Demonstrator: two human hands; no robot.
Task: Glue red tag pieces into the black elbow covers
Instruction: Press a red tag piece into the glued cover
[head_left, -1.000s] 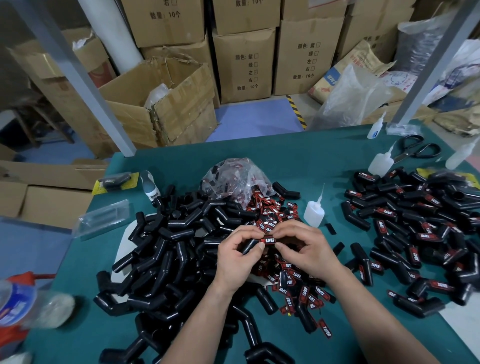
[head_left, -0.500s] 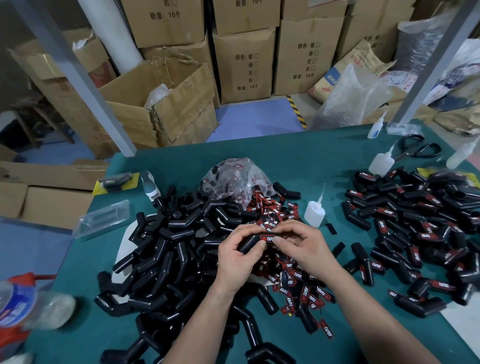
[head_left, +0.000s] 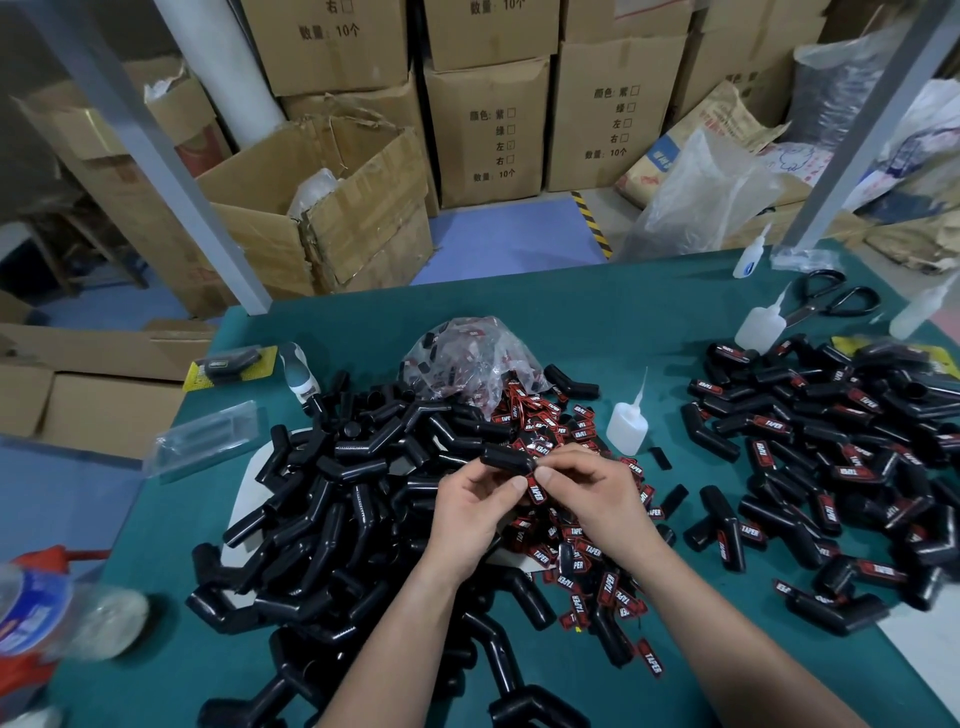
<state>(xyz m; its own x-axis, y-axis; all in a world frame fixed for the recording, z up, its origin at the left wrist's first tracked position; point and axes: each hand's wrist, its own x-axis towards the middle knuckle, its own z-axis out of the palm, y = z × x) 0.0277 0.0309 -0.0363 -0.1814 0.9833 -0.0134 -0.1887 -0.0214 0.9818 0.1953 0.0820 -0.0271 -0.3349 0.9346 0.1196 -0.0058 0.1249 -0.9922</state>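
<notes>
The left hand (head_left: 470, 512) grips a black elbow cover (head_left: 506, 460) in curled fingers; the right hand (head_left: 597, 493) pinches a red tag (head_left: 536, 489) against it. Loose tags (head_left: 587, 561) lie at 6 o'clock beneath the hands, an untagged heap (head_left: 337, 493) at 9, a glue bottle (head_left: 628, 428) at 1, tagged covers (head_left: 841, 467) at 3. All sit on a green table (head_left: 597, 322); stacked cardboard boxes (head_left: 488, 135) stand on blue floor (head_left: 498, 244) at 12.

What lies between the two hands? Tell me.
Head view: the left hand grips a black elbow cover; the right hand pinches its red TAPER tag.
</notes>
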